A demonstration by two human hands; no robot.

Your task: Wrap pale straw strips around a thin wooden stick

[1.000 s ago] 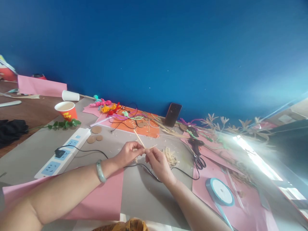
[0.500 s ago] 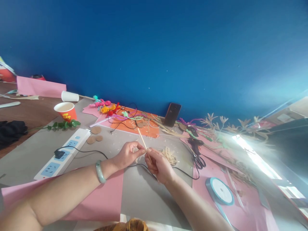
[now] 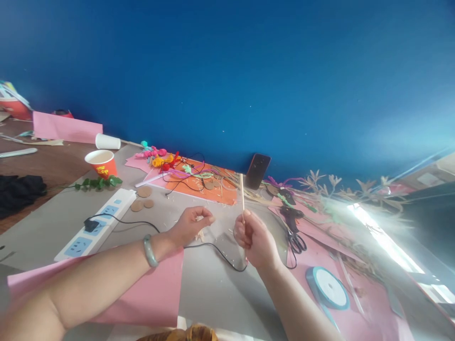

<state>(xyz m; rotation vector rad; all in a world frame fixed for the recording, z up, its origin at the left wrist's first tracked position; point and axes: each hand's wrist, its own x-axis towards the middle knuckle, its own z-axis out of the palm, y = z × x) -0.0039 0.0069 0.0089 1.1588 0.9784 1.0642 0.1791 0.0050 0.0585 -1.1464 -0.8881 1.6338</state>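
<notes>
A long white plastic power strip (image 3: 121, 201) lies left on a flat grey board (image 3: 28, 246), three round brown discs (image 3: 144, 191) beside its far end. Behind it are a green leafy sprig (image 3: 95, 183), then a tapered red paper cup (image 3: 108, 168). Right of a flat orange paper sheet (image 3: 227, 196), a rectangular black phone (image 3: 258, 171) stands before a flat blue wall (image 3: 227, 71). Far right, a round teal ribbon spool (image 3: 322, 289) rests on a pink paper sheet (image 3: 320, 251).

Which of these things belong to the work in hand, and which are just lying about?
In the work, as far as I can judge:
thin stick, upright in the right hand
pale scraps near the left hand

Apparently just lying about:
red paper cup
green sprig
roll of blue ribbon
scissors
phone, propped by the wall
</notes>
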